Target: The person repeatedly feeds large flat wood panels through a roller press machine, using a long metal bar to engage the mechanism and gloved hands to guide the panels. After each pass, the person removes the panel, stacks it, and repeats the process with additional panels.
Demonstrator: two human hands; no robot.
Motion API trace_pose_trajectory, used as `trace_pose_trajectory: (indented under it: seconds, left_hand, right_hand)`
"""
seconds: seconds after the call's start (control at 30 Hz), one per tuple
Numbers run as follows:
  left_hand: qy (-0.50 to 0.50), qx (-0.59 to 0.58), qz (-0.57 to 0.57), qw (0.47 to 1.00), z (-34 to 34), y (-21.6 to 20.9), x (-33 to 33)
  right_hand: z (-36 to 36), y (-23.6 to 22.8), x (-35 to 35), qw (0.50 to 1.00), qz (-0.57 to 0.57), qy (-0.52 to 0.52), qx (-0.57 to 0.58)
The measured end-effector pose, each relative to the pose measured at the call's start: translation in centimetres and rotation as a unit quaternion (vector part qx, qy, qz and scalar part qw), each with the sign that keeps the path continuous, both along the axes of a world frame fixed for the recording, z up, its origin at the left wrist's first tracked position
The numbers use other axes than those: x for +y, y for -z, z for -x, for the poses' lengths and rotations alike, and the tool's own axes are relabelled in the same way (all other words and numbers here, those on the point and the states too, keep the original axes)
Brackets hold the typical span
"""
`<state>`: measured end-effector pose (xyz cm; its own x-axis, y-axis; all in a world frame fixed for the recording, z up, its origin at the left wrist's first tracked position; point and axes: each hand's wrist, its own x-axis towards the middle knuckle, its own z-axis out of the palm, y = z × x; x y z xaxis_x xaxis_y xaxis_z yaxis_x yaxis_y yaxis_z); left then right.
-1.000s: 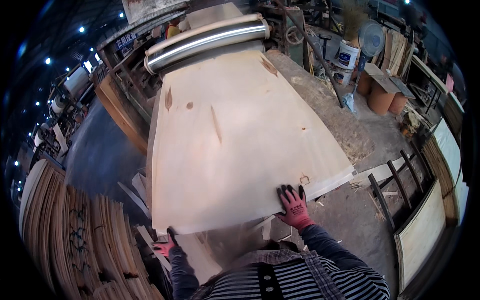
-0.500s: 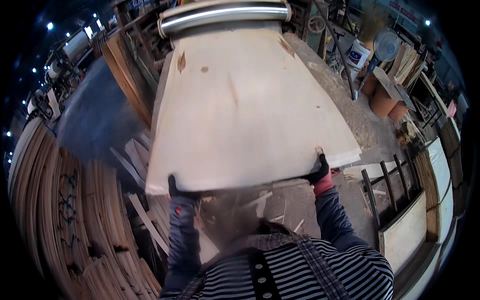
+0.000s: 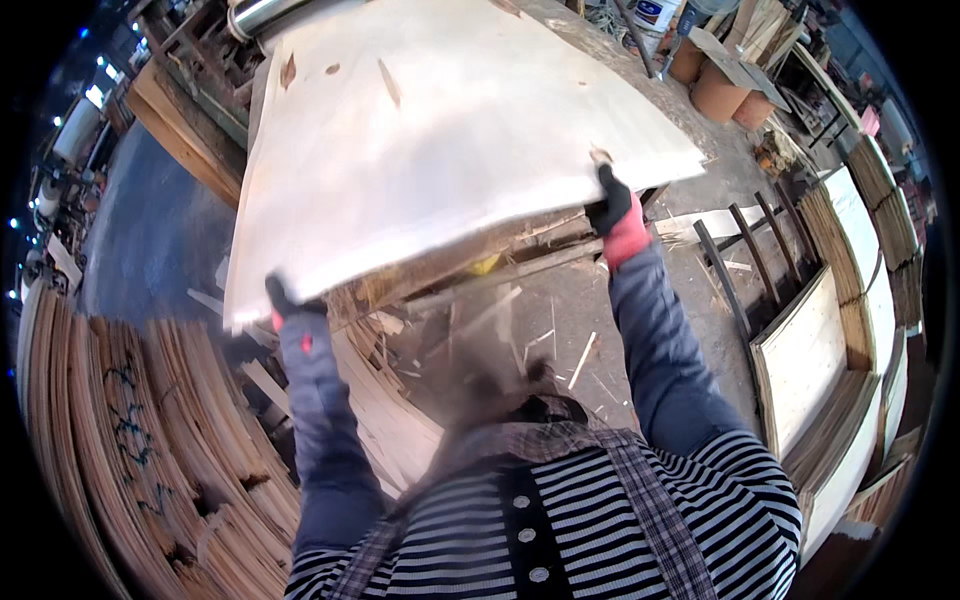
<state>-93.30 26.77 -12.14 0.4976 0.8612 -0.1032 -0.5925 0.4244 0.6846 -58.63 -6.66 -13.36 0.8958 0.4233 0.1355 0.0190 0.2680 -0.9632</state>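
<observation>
A wide, pale wood veneer sheet (image 3: 440,130) with a few brown knots stretches in front of me, its far edge near a shiny metal roller (image 3: 268,12). My left hand (image 3: 290,300), in a black and red glove, grips the near left part of its edge, thumb on top. On the right, my right hand (image 3: 612,212), in a black glove with a pink cuff, holds the same edge with its thumb over the top. The fingers of both hands are hidden beneath the sheet. Under the lifted edge, a wooden frame (image 3: 500,262) shows.
Stacks of veneer (image 3: 130,440) stand at the left, with loose strips beside them. At the right is a rack with dark metal bars (image 3: 745,260) and boards (image 3: 805,355). Brown round containers (image 3: 722,92) stand at the far right. Wood scraps (image 3: 582,360) litter the floor.
My view has turned, so the roller now lies at the upper left. The sheet's near edge slants more, higher at my right hand. Both hands keep their hold.
</observation>
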Motion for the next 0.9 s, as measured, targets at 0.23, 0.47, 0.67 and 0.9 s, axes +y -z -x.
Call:
trace_pose_trajectory:
  seconds: [0.23,0.47,0.67,0.9]
  left_hand:
    - [-0.083,0.057,0.078,0.992,5.0,10.8,-5.3]
    - [-0.177,0.119,0.007,0.977,4.7,12.3,-6.0]
    - [-0.244,0.225,0.171,0.928,3.4,18.6,-13.2]
    - [0.240,0.469,0.245,0.814,-11.4,31.5,-40.3]
  right_hand:
    - [5.6,8.1,-5.7,0.913,-0.209,0.128,0.327]
    - [9.1,5.5,-17.4,0.954,-0.060,-0.066,0.287]
    - [14.3,8.9,-42.0,0.951,-0.005,0.058,0.304]
    - [11.3,6.7,-56.0,0.959,-0.016,0.112,0.262]
